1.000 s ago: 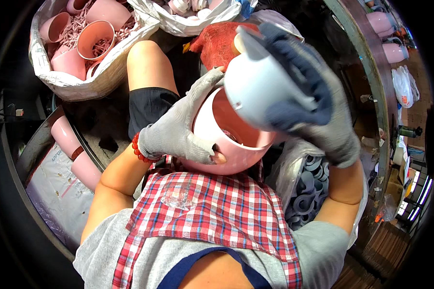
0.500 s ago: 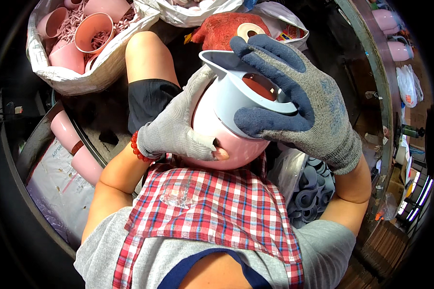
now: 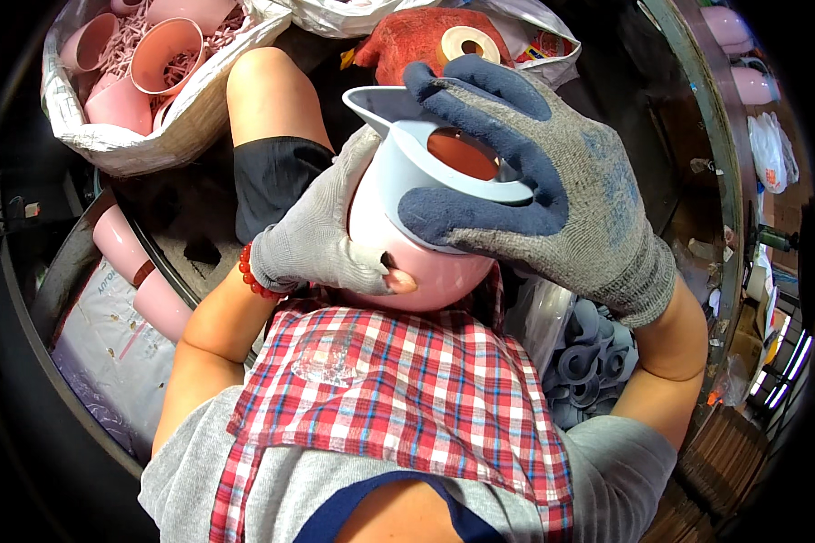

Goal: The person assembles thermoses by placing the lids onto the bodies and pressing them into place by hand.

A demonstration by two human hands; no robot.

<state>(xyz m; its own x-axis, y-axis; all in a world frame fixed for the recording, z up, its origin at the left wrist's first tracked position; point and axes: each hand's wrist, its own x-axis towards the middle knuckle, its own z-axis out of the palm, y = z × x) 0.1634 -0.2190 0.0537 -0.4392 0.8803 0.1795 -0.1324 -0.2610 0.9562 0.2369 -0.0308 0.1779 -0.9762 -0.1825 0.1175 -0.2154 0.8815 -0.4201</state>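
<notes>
Gripping the pink jug (image 3: 426, 271) from below, the left hand (image 3: 321, 244) is cupping it while the right hand (image 3: 561, 190) is clamping the grey lid (image 3: 426, 172) on top.

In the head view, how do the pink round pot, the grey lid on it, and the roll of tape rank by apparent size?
1. Pink pot and grey lid: similar apparent size, partly hidden by gloved hands, so unranked.
2. Roll of tape: smallest, though farther from the camera.

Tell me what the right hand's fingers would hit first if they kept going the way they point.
The right hand grips the grey lid, fingers pointing up-left. Beyond them, probably the bare knee, then the white sack of pink cups; depth is unclear.
</notes>
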